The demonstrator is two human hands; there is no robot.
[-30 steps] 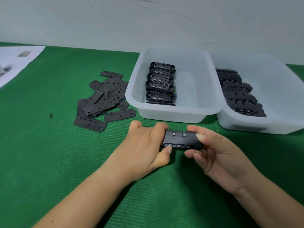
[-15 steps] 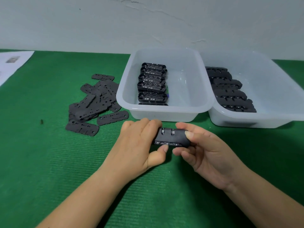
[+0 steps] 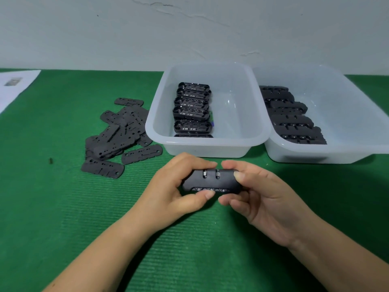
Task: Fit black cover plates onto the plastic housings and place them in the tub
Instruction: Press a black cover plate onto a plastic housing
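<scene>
housing (image 3: 211, 182) btwn both hands, left hand (image 3: 179, 186), right hand (image 3: 259, 197)

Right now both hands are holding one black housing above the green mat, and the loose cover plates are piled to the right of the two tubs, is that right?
Not quite. The head view shows the loose cover plates piled left of the tubs.

Cracked pale wall (image 3: 189, 28), green mat (image 3: 52, 207)
</scene>
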